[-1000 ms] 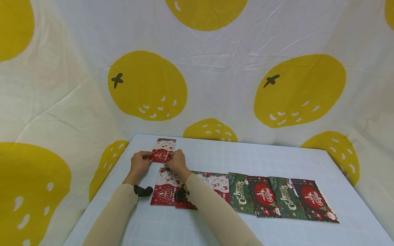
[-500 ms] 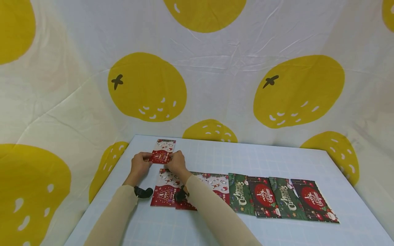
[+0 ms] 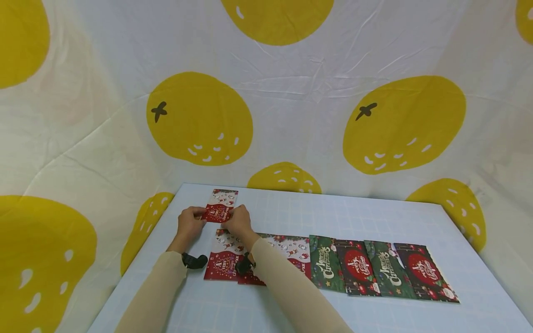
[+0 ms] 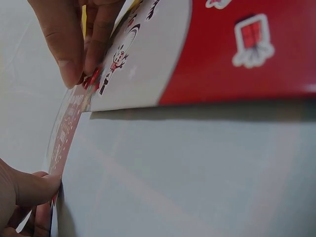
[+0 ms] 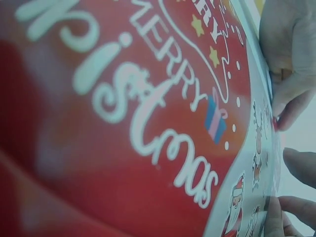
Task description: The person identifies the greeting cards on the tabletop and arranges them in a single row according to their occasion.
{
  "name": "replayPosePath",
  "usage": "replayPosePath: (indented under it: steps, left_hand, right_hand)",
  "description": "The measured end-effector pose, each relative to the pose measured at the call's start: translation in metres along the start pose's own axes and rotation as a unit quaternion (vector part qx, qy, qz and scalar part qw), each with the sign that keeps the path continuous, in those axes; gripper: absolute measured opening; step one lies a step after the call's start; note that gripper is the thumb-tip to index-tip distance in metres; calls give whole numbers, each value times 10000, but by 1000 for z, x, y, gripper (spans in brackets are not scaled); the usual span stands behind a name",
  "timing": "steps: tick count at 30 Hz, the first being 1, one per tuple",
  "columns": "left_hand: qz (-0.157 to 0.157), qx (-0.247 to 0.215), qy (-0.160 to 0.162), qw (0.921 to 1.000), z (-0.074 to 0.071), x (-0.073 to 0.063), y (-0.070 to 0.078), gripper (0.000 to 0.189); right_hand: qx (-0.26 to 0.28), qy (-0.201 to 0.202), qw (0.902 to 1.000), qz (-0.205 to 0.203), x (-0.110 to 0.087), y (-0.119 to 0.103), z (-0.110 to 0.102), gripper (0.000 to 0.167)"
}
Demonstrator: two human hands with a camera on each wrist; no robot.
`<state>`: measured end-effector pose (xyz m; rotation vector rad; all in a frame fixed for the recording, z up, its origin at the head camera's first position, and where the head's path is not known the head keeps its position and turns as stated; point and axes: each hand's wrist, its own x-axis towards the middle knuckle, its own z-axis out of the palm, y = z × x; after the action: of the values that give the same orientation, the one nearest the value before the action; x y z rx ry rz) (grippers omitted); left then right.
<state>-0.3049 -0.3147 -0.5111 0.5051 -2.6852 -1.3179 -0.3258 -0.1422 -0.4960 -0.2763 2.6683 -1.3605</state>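
Observation:
At the back left of the table, both hands hold a red and white Christmas card [image 3: 220, 206]. My left hand [image 3: 190, 225] pinches its left edge, thumb on the near face in the left wrist view. My right hand [image 3: 239, 222] pinches the lower right side. Seen nearly edge-on in the left wrist view, the held card [image 4: 66, 133] shows pale lettering. Just below the hands lies another red and white card [image 3: 222, 263]. A third such card [image 3: 297, 249] is partly hidden under the right sleeve.
Rightward, the front row continues with a green card [image 3: 325, 263], a dark red card [image 3: 358, 268], another green card [image 3: 389, 270] and another dark card [image 3: 426, 273], edges overlapping in places. A cloth [image 3: 300, 115] with yellow fruit prints hangs behind the pale table [image 3: 354, 217].

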Motion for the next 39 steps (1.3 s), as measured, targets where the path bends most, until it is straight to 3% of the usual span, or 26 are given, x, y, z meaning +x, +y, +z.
replayPosePath:
  steps: [16, 39]
  left_hand:
    - [-79, -93, 33, 9999, 0, 0, 3, 38]
    - [90, 147, -19, 9998, -1, 1, 2, 37]
  right_hand:
    - [-199, -6, 9998, -83, -1, 0, 0, 51]
    - [-56, -172, 9998, -49, 2, 3, 0, 52]
